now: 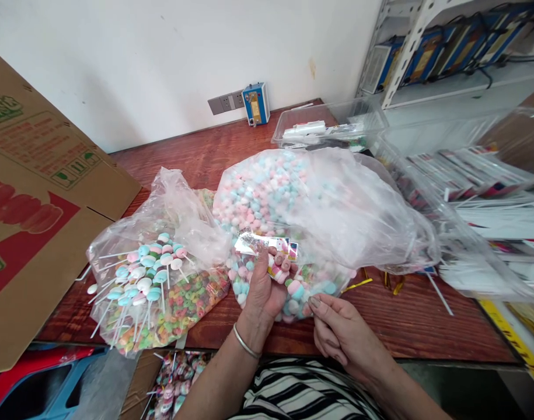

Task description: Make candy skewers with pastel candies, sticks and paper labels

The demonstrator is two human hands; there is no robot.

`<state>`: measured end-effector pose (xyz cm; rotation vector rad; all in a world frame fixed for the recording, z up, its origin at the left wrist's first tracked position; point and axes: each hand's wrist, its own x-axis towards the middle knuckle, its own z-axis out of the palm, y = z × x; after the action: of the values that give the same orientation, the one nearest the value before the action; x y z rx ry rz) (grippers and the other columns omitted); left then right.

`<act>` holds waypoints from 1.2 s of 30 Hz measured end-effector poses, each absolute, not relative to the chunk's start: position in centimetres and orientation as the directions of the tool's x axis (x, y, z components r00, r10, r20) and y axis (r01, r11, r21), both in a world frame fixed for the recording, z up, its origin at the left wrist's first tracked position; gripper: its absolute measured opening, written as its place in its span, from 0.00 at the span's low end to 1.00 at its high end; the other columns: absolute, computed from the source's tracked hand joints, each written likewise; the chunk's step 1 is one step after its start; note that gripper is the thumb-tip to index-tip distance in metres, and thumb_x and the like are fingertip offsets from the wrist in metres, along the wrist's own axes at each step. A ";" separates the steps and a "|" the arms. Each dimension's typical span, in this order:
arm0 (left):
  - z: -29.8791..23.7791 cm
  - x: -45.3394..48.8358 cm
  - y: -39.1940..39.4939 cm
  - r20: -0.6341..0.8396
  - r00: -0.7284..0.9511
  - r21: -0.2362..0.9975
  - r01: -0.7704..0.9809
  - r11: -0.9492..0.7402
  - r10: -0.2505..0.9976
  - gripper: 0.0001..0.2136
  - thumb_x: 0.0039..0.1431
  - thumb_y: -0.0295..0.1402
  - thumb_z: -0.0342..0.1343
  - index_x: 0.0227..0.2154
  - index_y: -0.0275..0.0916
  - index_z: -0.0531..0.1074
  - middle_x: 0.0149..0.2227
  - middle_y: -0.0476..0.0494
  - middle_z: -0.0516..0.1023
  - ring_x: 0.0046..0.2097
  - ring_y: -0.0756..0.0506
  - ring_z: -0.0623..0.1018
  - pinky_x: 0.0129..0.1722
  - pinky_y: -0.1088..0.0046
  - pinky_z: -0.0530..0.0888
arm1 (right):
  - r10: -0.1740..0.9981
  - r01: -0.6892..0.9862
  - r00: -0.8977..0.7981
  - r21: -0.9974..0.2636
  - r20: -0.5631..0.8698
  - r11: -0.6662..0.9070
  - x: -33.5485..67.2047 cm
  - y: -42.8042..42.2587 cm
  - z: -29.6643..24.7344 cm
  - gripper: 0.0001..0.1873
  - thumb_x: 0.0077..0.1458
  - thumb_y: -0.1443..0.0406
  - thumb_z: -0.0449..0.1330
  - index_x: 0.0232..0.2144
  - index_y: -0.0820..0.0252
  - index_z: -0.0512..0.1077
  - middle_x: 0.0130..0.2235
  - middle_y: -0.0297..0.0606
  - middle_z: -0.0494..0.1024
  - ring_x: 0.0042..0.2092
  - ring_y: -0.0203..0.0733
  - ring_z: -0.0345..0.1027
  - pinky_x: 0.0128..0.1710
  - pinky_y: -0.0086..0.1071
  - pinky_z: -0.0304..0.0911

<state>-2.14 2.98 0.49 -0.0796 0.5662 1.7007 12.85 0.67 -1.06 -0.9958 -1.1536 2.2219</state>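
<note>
My left hand, with a metal bangle at the wrist, is closed around a small shiny printed wrapper. Pink and white show through the wrapper's lower part between the fingers. Thumb and index finger of my right hand pinch the end of a marshmallow lollipop, pink and blue with a green ring at its tip; its stick is mostly hidden. Behind both hands lies a large clear bag of pastel marshmallows. On the left, several finished marshmallow lollipops rest on a bag of colourful cereal rings.
A cardboard box stands at the left. Clear plastic bins hold wrappers and white sticks at the back and right. A blue device leans by a wall socket. Below the table edge, an open carton holds wrapped candies.
</note>
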 end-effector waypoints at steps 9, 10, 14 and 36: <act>0.9 -0.5 2.6 -0.464 -0.230 0.380 -0.924 -0.042 0.856 0.12 0.57 0.40 0.60 0.28 0.35 0.70 0.27 0.48 0.71 0.29 0.51 0.74 0.36 0.72 0.76 | 0.717 0.473 -0.442 -0.539 0.539 0.697 12.3 1.5 -2.2 0.09 0.63 0.67 0.53 0.37 0.64 0.74 0.27 0.38 0.77 0.26 0.39 0.68 0.29 0.31 0.58; 0.9 -0.9 2.7 -0.469 -0.244 0.392 -0.919 -0.047 0.849 0.12 0.57 0.40 0.59 0.30 0.35 0.71 0.30 0.46 0.74 0.31 0.49 0.76 0.37 0.71 0.76 | 0.688 0.481 -0.444 -0.495 0.574 0.724 12.3 1.6 -2.4 0.09 0.63 0.68 0.54 0.39 0.66 0.73 0.28 0.39 0.78 0.27 0.39 0.70 0.30 0.31 0.59; 0.7 -2.8 3.3 -0.467 -0.363 0.436 -0.888 -0.147 0.806 0.08 0.61 0.34 0.56 0.38 0.35 0.73 0.36 0.44 0.76 0.34 0.49 0.78 0.37 0.70 0.77 | 0.685 0.473 -0.455 -0.498 0.568 0.727 12.4 1.5 -2.9 0.08 0.63 0.70 0.53 0.39 0.67 0.72 0.30 0.41 0.79 0.29 0.39 0.71 0.32 0.30 0.61; 0.6 -1.3 3.8 -0.452 -0.351 0.395 -0.903 -0.168 0.820 0.12 0.59 0.40 0.57 0.26 0.37 0.67 0.22 0.54 0.64 0.24 0.54 0.68 0.35 0.76 0.75 | 0.916 0.263 -0.395 -0.947 0.070 0.186 11.5 1.4 -1.8 0.14 0.57 0.56 0.57 0.30 0.60 0.73 0.27 0.38 0.73 0.30 0.39 0.66 0.31 0.31 0.62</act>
<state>-1.30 3.76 0.63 -0.1581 0.7275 1.7902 11.47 1.43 -1.76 -1.1120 -1.7869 1.2274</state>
